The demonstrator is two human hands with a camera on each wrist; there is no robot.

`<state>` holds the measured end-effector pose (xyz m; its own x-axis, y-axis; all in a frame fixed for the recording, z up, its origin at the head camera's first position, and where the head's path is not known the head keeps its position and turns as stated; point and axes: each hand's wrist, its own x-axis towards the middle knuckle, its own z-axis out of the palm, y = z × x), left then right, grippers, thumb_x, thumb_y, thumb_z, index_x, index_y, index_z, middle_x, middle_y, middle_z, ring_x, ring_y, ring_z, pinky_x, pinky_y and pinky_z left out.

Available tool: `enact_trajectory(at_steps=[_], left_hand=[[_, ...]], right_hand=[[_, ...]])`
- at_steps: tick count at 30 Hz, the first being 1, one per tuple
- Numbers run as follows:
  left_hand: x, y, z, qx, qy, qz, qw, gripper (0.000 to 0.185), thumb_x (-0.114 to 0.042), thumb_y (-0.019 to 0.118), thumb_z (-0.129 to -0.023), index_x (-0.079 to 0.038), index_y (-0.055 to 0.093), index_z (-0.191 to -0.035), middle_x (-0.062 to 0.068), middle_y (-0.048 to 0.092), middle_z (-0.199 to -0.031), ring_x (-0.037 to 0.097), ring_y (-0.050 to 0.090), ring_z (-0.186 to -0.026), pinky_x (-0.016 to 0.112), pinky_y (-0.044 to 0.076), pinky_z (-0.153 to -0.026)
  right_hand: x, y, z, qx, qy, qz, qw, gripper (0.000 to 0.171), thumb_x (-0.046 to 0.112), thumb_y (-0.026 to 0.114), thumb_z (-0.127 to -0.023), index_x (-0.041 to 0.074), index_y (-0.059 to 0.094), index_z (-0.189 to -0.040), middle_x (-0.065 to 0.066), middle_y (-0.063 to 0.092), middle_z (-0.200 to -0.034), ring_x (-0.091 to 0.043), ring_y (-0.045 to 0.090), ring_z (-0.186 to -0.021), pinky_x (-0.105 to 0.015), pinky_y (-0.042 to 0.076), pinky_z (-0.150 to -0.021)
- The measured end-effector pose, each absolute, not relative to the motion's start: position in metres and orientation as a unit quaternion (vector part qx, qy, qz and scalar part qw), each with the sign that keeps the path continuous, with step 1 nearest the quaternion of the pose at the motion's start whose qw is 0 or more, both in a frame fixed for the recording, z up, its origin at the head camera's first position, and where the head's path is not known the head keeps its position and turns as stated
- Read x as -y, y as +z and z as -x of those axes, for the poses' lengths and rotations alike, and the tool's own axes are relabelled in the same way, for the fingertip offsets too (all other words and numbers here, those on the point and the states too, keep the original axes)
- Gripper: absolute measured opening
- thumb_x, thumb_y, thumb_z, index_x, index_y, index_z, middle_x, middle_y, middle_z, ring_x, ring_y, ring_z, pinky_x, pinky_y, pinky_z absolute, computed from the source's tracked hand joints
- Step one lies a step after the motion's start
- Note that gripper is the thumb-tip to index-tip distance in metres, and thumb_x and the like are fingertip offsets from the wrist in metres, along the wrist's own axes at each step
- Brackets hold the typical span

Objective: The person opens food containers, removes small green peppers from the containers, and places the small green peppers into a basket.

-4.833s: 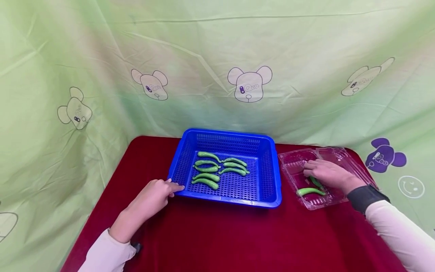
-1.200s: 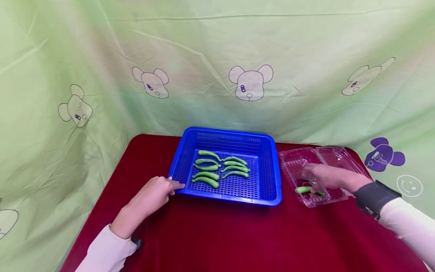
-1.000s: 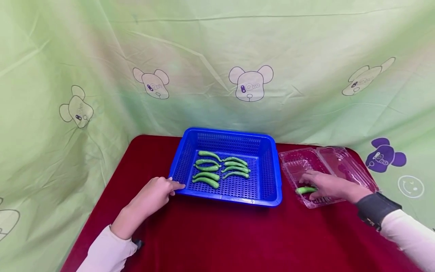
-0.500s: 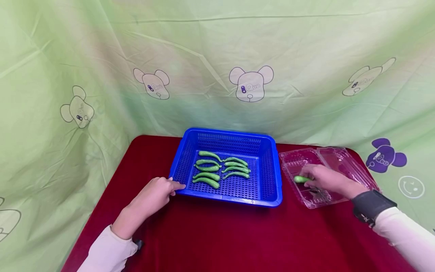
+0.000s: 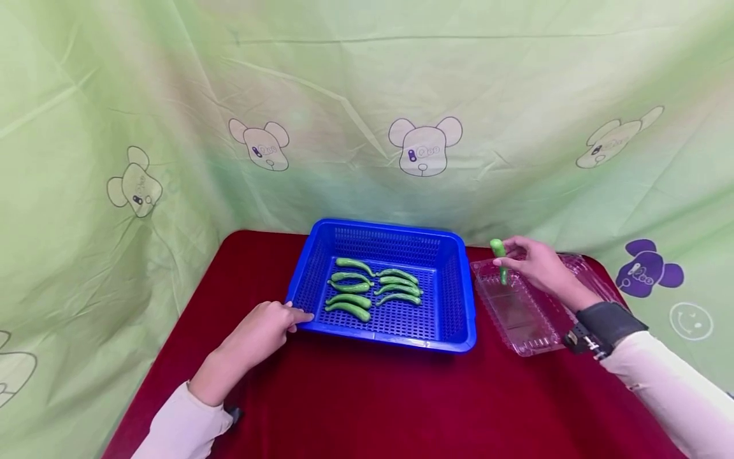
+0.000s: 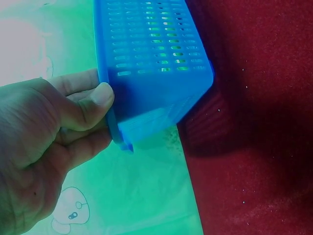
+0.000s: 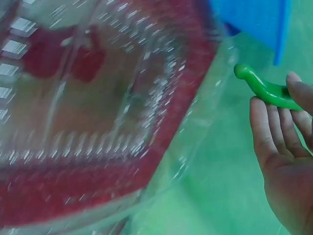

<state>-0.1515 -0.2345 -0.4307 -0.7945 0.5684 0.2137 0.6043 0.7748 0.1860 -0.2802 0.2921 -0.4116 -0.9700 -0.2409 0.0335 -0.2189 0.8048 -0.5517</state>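
A blue plastic basket (image 5: pixel 373 335) sits on the table with several green chili peppers (image 5: pixel 348 298) in two rows on its perforated floor. My left hand (image 5: pixel 266 331) grips its near left corner; in the left wrist view the thumb presses the rim (image 6: pixel 105 98) with fingers behind it. Over the far left edge of a clear plastic clamshell box (image 5: pixel 518 312), my right hand (image 5: pixel 536 264) pinches one green chili pepper (image 5: pixel 497 248), held roughly upright. The right wrist view shows this pepper (image 7: pixel 264 88) between thumb and fingers, its curved end sticking out.
The clamshell box stands right of the basket, its lid (image 5: pixel 596 280) folded back to the right. A dark red cloth (image 5: pixel 367 408) covers the table. Green printed curtains (image 5: pixel 344 83) hang close behind and at both sides.
One pepper has gone from the clamshell box into the basket's right row. My right hand has since picked up another and raised it out of the box. The left hand stays put.
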Motion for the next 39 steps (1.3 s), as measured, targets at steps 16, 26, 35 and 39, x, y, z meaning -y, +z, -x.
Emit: enact_trajectory(at_steps=[16, 26, 35, 39], left_hand=[[0.232, -0.430, 0.151, 0.940, -0.129, 0.309, 0.065, 0.047, 0.020, 0.064, -0.076, -0.009, 0.081, -0.109, -0.003, 0.074, -0.074, 0.011, 0.072, -0.071, 0.026, 0.062, -0.068], [0.232, -0.430, 0.151, 0.940, -0.132, 0.308, 0.060, 0.048, 0.021, 0.064, -0.075, -0.008, 0.081, -0.110, -0.002, 0.075, -0.076, 0.013, 0.075, -0.076, 0.029, 0.064, -0.073], [0.234, -0.431, 0.150, 0.942, -0.124, 0.305, 0.067, 0.048, 0.020, 0.065, -0.075, -0.009, 0.081, -0.110, -0.001, 0.075, -0.075, 0.017, 0.077, -0.080, 0.032, 0.064, -0.077], [0.234, -0.431, 0.151, 0.942, -0.122, 0.304, 0.071, 0.047, 0.020, 0.065, -0.075, -0.008, 0.081, -0.109, -0.001, 0.075, -0.076, 0.018, 0.078, -0.081, 0.032, 0.064, -0.077]], right_hand=[[-0.207, -0.389, 0.297, -0.929, -0.329, 0.168, -0.005, 0.042, 0.021, 0.079, -0.090, 0.000, 0.067, -0.125, -0.020, 0.073, -0.111, -0.034, 0.069, -0.104, -0.025, 0.052, -0.082], [-0.159, -0.389, 0.302, -0.911, -0.366, 0.193, 0.007, 0.039, 0.017, 0.081, -0.088, 0.001, 0.069, -0.121, -0.017, 0.075, -0.105, -0.030, 0.070, -0.099, -0.025, 0.052, -0.082], [-0.124, -0.396, 0.294, -0.908, -0.319, 0.263, 0.062, 0.031, 0.019, 0.083, -0.085, 0.007, 0.074, -0.112, -0.005, 0.075, -0.097, -0.020, 0.070, -0.092, -0.035, 0.057, -0.085], [-0.109, -0.400, 0.290, -0.903, -0.266, 0.319, 0.111, 0.028, 0.017, 0.084, -0.084, 0.007, 0.075, -0.109, -0.003, 0.075, -0.093, -0.017, 0.071, -0.088, -0.034, 0.060, -0.084]])
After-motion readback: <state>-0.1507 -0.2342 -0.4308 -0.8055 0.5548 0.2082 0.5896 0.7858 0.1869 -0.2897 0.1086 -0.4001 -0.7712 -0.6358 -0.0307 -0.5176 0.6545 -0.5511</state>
